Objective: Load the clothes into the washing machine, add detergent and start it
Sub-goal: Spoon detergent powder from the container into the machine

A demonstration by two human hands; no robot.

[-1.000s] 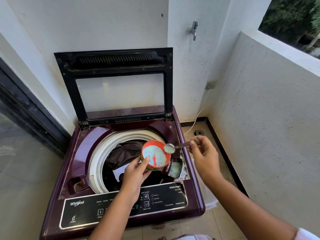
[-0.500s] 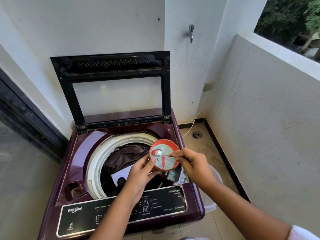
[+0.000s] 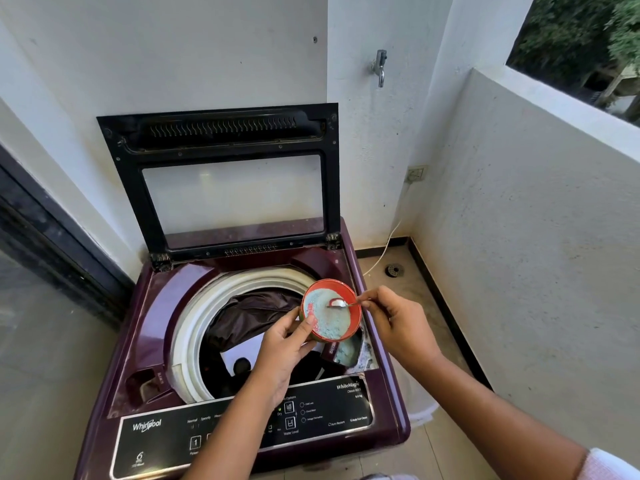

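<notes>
A maroon top-load washing machine [image 3: 114, 344] stands with its black-framed lid [image 3: 221, 133] raised. Dark clothes [image 3: 252, 315] lie in the white-rimmed drum. My left hand [image 3: 282, 351] holds a round red container of pale blue detergent powder [image 3: 330, 315] tilted over the drum's right side. My right hand [image 3: 394, 322] pinches a metal spoon [image 3: 341, 303] whose bowl rests in the powder. Below the container, the machine's detergent tray [image 3: 348, 353] holds some blue powder. The black control panel [image 3: 329, 410] runs along the front edge, partly hidden by my left forearm.
White walls close in behind and to the right, with a tap [image 3: 380, 67] and a wall socket [image 3: 416, 173] with a white cable. A floor drain [image 3: 394, 270] lies right of the machine. A white tub [image 3: 420, 407] peeks out beside the machine's right front. A dark door frame [image 3: 52, 244] is left.
The spoon was lifted beside the container a second ago; my right hand moved it left and down into the powder. The container now tilts more toward me.
</notes>
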